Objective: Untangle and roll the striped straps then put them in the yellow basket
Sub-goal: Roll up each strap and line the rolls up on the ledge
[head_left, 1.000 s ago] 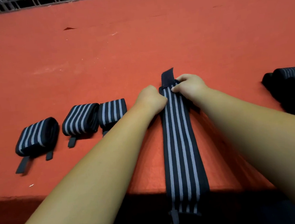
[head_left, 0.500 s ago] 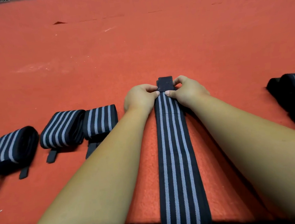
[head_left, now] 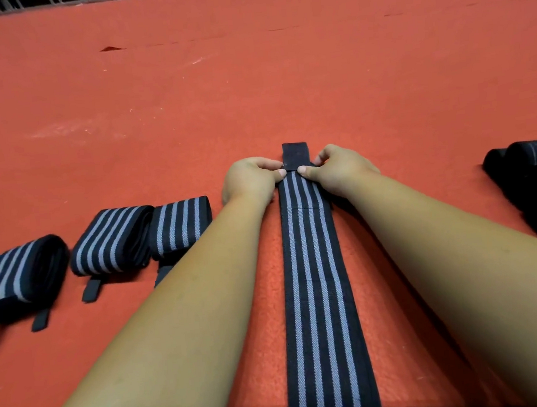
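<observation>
Hands: our left hand (head_left: 252,180) and right hand (head_left: 339,172) pinch far end of long black-and-grey striped woven strap (head_left: 316,280) | risk: uneven thumb pressure could skew our roll

two bare forearms (head_left: 185,308), bare hands (head_left: 252,180), short nails (head_left: 301,169)

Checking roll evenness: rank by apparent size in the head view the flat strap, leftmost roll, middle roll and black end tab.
1. flat strap, by far the largest.
2. leftmost roll and middle roll: they look alike; the leftmost sits nearer the camera, so unranked.
3. black end tab, smallest.
</observation>
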Demonstrator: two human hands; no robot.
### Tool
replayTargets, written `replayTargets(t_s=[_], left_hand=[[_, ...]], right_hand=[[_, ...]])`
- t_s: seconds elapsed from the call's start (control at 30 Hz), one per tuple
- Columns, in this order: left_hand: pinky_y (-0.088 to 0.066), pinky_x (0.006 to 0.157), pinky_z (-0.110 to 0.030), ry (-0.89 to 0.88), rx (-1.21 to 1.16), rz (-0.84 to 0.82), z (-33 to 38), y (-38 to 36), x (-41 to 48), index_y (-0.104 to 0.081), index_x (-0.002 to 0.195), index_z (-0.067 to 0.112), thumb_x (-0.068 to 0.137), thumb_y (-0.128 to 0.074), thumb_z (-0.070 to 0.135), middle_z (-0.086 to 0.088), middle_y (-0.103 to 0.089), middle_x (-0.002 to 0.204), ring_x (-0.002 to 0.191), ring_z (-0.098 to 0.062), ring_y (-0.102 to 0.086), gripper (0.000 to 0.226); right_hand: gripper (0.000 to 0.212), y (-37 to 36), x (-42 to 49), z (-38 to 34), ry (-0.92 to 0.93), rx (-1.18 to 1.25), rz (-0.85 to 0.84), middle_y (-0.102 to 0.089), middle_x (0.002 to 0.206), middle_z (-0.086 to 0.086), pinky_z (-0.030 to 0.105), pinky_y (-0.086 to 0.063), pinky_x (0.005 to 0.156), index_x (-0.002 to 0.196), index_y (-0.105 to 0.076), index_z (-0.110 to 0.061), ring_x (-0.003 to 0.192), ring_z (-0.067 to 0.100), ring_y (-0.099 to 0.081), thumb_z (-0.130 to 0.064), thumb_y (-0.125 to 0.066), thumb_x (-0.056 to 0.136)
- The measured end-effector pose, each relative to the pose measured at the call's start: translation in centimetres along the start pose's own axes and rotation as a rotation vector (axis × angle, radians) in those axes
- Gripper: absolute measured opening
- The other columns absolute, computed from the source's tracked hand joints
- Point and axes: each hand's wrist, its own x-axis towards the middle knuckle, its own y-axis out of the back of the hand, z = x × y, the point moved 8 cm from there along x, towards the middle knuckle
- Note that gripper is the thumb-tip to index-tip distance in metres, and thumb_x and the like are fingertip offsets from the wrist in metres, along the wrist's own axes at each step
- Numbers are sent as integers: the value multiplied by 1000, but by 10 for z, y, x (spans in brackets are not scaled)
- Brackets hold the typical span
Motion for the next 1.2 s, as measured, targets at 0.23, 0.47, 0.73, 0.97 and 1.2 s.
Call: replayTargets(t_s=[0.23, 0.47, 0.73, 0.97, 1.2], left_hand=[[-51, 64, -31, 25, -161, -89, -6, -3, 4, -86, 86, 32, 80, -91, 17, 2, -79, 72, 56, -15, -56, 17], [-53, 65, -23, 29, -334, -186, 5, -6, -14, -80, 112, 22, 88, -89, 29, 0, -81, 97, 76, -12, -65, 27], [-53, 69, -27, -30, -454, -219, 42, 16, -66, -79, 110, 24, 100, -77, 29, 3, -83, 100, 88, -12, -76, 11], [-58, 64, -22, -169, -533, -219, 118, 66, -123, -79, 113, 16, 98, -79, 14, -1, -83, 90, 70, -9, -76, 15], [-62, 68, -26, -317, -649, -275, 184, 114, -184, -77, 116, 9, 99, -74, 5, -9, -83, 98, 81, -18, -79, 17]], right_hand=[[30, -6, 10, 8, -2, 177, -69, -71, 106, -6, 42, -56, 98, 98, -64, -27, 104, 24, -69, -52, -79, 92], [25, -9, -6, 8, 28, 571, -134, -68, 81, -1, 31, -47, 72, 87, -61, -21, 72, 17, -58, -30, -84, 94], [12, 24, -65, -13, 110, 796, -98, -72, 69, -12, 24, -47, 56, 97, -70, -23, 57, 7, -61, -23, -82, 96], [23, 93, -131, -50, 280, 928, -147, -82, 99, 2, 28, -60, 67, 125, -77, -16, 81, 18, -76, -25, -72, 104], [33, 155, -198, -91, 441, 1036, -246, -81, 120, 8, 34, -64, 81, 141, -69, -23, 102, 19, -78, -16, -51, 114]])
